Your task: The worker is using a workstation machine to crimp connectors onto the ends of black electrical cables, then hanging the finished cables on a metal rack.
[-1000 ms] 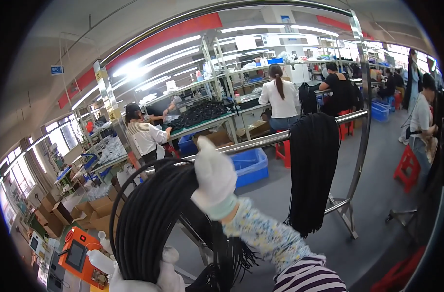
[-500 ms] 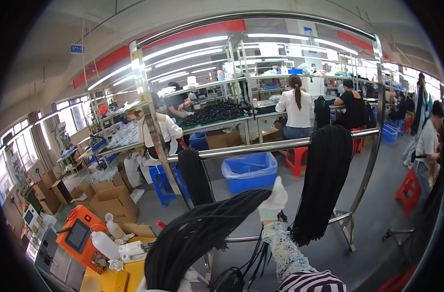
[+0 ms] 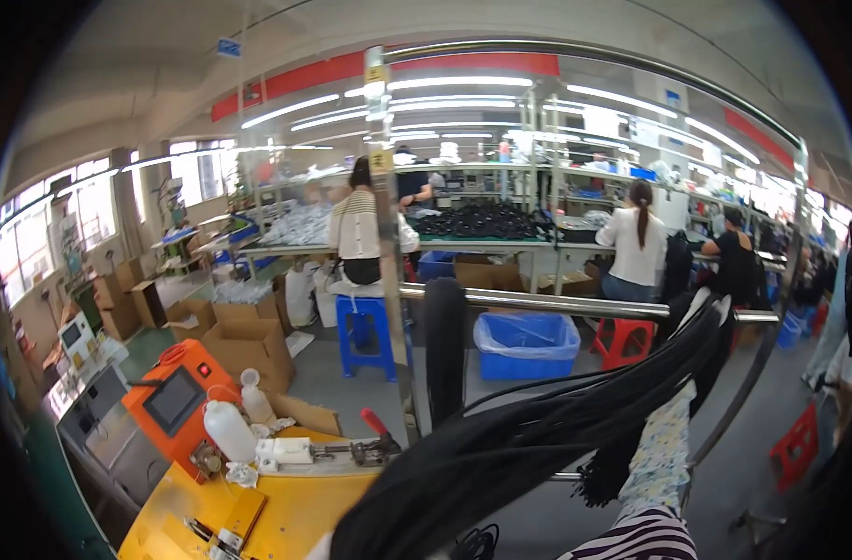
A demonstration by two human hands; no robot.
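Observation:
A long bundle of black cords (image 3: 528, 425) stretches from the lower middle up to the steel rail (image 3: 556, 303) of a rack. My right hand (image 3: 700, 301), in a white glove, is closed on its upper end at the rail; the cords hide most of the fingers. A flowered sleeve covers that forearm. Only a sliver of my white-gloved left hand (image 3: 320, 548) shows at the bottom edge, against the bundle's lower end. Another black bundle (image 3: 444, 341) hangs from the rail's left part. Cord ends (image 3: 601, 478) of a hanging bundle show below my right hand.
A yellow bench (image 3: 300, 499) at lower left bears an orange machine (image 3: 178, 397), white bottles and a small metal fixture. Beyond the rack stand a lined blue bin (image 3: 527, 347), a blue stool (image 3: 368, 327) and a red stool (image 3: 622, 342). Several people work at far tables.
My right hand has carried its end of the cords rightward and up to the rail. The view has turned left, bringing more of the yellow bench into sight.

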